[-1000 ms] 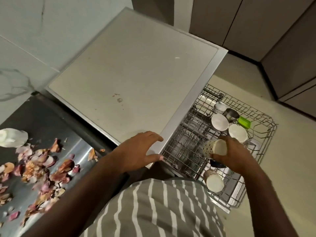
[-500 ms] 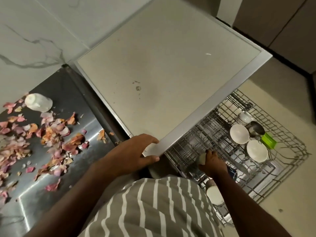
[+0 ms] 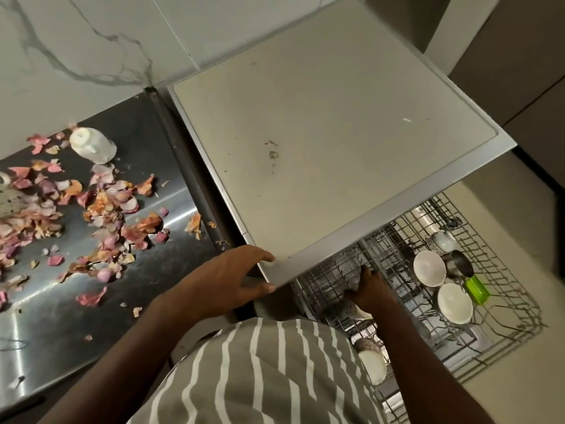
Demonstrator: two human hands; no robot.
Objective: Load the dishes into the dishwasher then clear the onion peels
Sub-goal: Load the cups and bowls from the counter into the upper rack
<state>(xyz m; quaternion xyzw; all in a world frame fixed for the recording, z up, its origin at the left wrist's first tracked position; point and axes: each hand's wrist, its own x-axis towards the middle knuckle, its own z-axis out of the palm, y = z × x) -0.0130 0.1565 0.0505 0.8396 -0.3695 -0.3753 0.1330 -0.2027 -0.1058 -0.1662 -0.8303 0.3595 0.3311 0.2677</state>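
Note:
The wire dishwasher rack is pulled out at the lower right. My right hand reaches into its near left part, just under the worktop's edge, gripping a patterned cup that is mostly hidden. Two white bowls, a metal cup and a green item sit further right in the rack. Another white cup lies near my body. My left hand holds the front corner of the beige worktop. Onion peels are scattered over the steel counter at the left.
A white container lies on its side among the peels at the back of the steel counter. A marbled wall runs behind it. Brown cabinet doors stand at the upper right, with beige floor around the rack.
My right hand has carried the patterned cup down and left into the rack, under the worktop's edge. My view has swung left, showing more peels. The left hand stayed on the corner.

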